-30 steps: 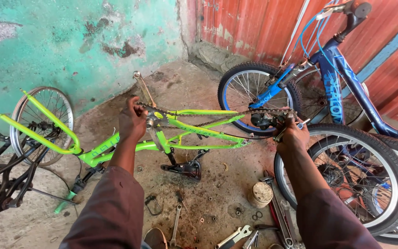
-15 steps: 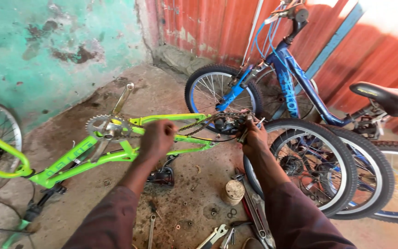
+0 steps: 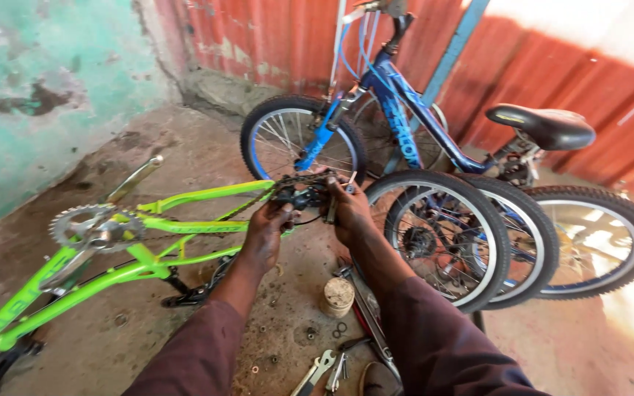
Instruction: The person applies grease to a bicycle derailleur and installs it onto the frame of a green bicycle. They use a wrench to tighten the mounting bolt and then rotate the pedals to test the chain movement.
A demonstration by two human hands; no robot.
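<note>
View: head camera, looking down at both hands.
Frame: a lime-green bicycle frame (image 3: 185, 224) is seen upside down on the concrete floor (image 3: 111, 323), chainring (image 3: 89, 226) uppermost, rear end toward the hands.
Rear mechanism: a dark derailleur assembly (image 3: 304, 195) sits at the frame's rear fork ends, between the two hands.
Left hand (image 3: 267, 224): closed around the frame's rear stay and the underside of the mechanism.
Right hand (image 3: 348, 209): fingers wrapped on the far side of the mechanism; gripped firmly.
Technique (judged): the frame is best kept steadied by the left while the right does the fine positioning; the chain should be kept clear of fingers.
Edges: a black tyre (image 3: 471, 213) stands just beside the right wrist; a blue bicycle (image 3: 398, 117) lies behind.
Open room: bare floor lies left and toward the viewer; spanners (image 3: 317, 370) and a small round tin (image 3: 337, 295) lie near the knees.
</note>
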